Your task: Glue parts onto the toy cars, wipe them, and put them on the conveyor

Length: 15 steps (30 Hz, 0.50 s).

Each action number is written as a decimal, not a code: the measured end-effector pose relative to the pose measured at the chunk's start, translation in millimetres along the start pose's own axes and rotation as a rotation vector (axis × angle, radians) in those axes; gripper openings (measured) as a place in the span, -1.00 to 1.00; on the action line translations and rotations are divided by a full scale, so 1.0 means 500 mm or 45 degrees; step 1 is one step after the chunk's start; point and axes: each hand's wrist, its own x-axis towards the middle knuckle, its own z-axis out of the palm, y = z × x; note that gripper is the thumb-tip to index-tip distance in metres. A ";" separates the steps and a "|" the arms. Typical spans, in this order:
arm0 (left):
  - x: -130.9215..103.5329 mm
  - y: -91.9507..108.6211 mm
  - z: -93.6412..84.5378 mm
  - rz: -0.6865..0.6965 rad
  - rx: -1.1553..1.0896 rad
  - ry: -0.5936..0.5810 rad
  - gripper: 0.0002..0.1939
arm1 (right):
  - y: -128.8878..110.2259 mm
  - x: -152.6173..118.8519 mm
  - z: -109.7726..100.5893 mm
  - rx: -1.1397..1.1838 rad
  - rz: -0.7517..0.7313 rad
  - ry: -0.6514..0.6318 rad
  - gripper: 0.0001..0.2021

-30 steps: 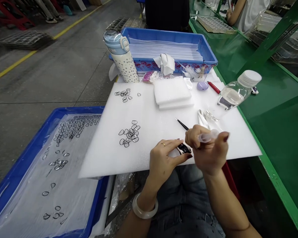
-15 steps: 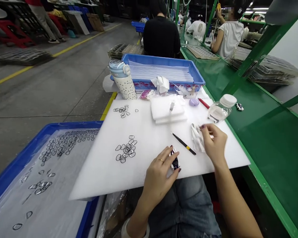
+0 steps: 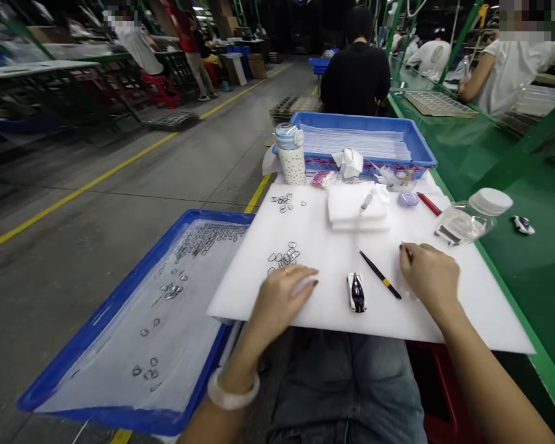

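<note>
My left hand (image 3: pixel 282 295) hovers over the white foam board (image 3: pixel 324 246), fingers apart and nothing between them, just in front of a pile of thin black rings (image 3: pixel 284 256). A small white and dark toy car (image 3: pixel 356 293) lies on the board between my hands, touched by neither. Right of it rest black tweezers (image 3: pixel 380 275) with a yellow band. My right hand (image 3: pixel 429 274) is curled at the board's right part, its fingertips bent together; whatever it may hold is hidden.
A blue tray (image 3: pixel 166 308) with more rings stands lower left. Behind are a dotted bottle (image 3: pixel 291 157), stacked foam pads (image 3: pixel 357 209) and a blue bin (image 3: pixel 365 120). On the right are a clear jar (image 3: pixel 472 216) and another toy car (image 3: pixel 522 224) on the green bench.
My left hand has let go of the toy car and moved left toward the rings. My right hand has curled more, and the white cloth beside it no longer shows. The view has turned left.
</note>
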 end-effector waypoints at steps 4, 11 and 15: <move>0.096 -0.079 -0.059 -0.108 0.175 -0.055 -0.74 | 0.080 -0.044 0.002 0.494 0.079 0.259 -0.73; 0.165 -0.124 -0.055 -0.122 0.306 -0.186 -0.85 | 0.181 -0.078 0.044 1.582 0.584 0.251 -0.60; 0.163 -0.125 -0.058 -0.108 0.289 -0.204 -0.87 | 0.198 -0.091 0.043 1.397 0.673 0.158 -0.55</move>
